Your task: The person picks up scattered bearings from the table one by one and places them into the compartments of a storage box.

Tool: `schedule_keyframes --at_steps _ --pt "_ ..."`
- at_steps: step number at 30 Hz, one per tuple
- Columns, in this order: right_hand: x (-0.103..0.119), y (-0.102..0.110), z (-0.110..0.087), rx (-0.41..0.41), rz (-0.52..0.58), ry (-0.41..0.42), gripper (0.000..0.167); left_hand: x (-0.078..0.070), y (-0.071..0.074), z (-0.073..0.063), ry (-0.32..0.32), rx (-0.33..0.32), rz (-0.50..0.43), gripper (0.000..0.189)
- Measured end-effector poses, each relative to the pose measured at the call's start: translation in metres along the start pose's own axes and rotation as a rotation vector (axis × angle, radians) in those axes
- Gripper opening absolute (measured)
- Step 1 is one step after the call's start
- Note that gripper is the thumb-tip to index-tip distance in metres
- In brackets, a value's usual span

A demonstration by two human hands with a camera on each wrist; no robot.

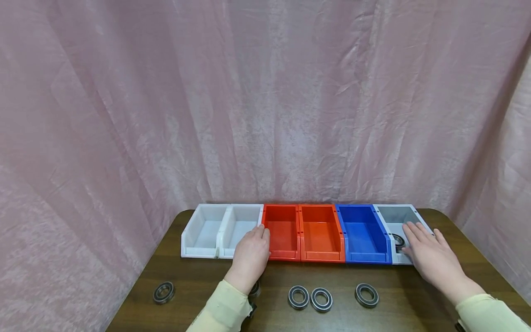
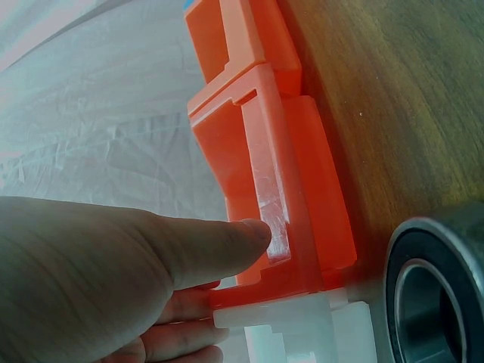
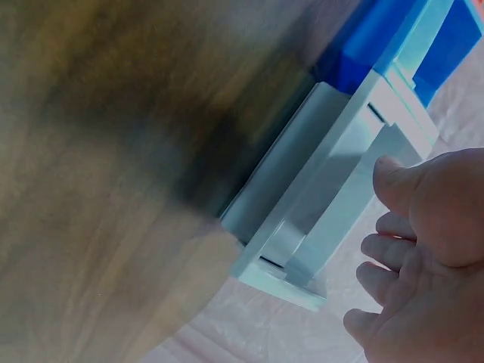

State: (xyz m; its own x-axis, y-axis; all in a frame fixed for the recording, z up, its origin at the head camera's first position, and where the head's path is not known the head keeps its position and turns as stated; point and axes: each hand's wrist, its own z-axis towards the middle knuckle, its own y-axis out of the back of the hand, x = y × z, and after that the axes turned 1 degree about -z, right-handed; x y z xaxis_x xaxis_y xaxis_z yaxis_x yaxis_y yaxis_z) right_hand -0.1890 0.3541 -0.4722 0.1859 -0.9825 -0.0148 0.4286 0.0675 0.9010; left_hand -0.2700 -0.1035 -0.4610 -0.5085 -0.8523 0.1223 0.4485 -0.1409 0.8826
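Note:
My left hand [image 1: 251, 251] is at the front of the bins, where the second white bin [image 1: 240, 221] meets the first red bin [image 1: 282, 230]. In the left wrist view its thumb [image 2: 246, 240] lies straight across the red bin's front opening, the other fingers loosely bent near the white bin; no bearing shows in them. Over the right side of the grey bin [image 1: 392, 214] my right hand [image 1: 435, 258] is spread, holding nothing. A ball bearing [image 1: 398, 240] leans inside that bin, beside the right thumb. Another bearing [image 1: 255, 289] is partly hidden by the left wrist.
On the brown table [image 1: 199, 286] lie more bearings: one at far left [image 1: 163, 292], two side by side [image 1: 298, 297] in the middle, one [image 1: 367, 295] to their right. A second red bin [image 1: 319, 228] and blue bin [image 1: 362, 233] continue the row before a pink curtain [image 1: 265, 101].

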Motion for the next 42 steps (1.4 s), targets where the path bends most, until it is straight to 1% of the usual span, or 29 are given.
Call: schedule_keyframes --at_steps 2,7,10,16,20,26,29,37,39,42 --pt "0.002 0.002 -0.003 0.003 0.006 -0.003 0.061 0.0 0.0 0.0 -0.002 -0.002 0.002 0.06" --pt "0.008 0.005 -0.013 -0.029 0.015 0.012 0.059 0.0 0.0 -0.001 -0.002 0.001 -0.003 0.061" --pt "0.012 0.008 -0.019 -0.032 0.021 0.015 0.061 0.0 0.0 -0.001 -0.003 0.005 -0.003 0.061" --pt "0.02 0.013 -0.029 -0.032 -0.001 0.036 0.067 0.001 0.0 0.0 0.001 0.017 -0.008 0.062" --pt "0.025 0.015 -0.033 -0.06 -0.009 0.057 0.067 0.001 0.0 0.0 0.005 0.015 -0.012 0.062" --pt "0.034 0.017 -0.039 -0.118 0.002 0.096 0.061 0.0 0.0 -0.001 0.003 0.011 -0.01 0.062" --pt "0.041 0.018 -0.042 -0.123 0.014 0.11 0.066 0.0 0.0 -0.001 0.006 0.014 -0.01 0.063" --pt "0.06 0.022 -0.044 -0.041 0.02 0.12 0.076 0.001 -0.001 0.0 -0.002 0.011 0.0 0.063" --pt "0.065 0.024 -0.044 0.013 0.029 0.103 0.078 0.001 -0.001 0.0 -0.006 0.01 0.005 0.063" --pt "0.073 0.026 -0.043 0.121 0.048 0.069 0.081 0.001 -0.001 0.0 -0.007 0.007 0.006 0.062"
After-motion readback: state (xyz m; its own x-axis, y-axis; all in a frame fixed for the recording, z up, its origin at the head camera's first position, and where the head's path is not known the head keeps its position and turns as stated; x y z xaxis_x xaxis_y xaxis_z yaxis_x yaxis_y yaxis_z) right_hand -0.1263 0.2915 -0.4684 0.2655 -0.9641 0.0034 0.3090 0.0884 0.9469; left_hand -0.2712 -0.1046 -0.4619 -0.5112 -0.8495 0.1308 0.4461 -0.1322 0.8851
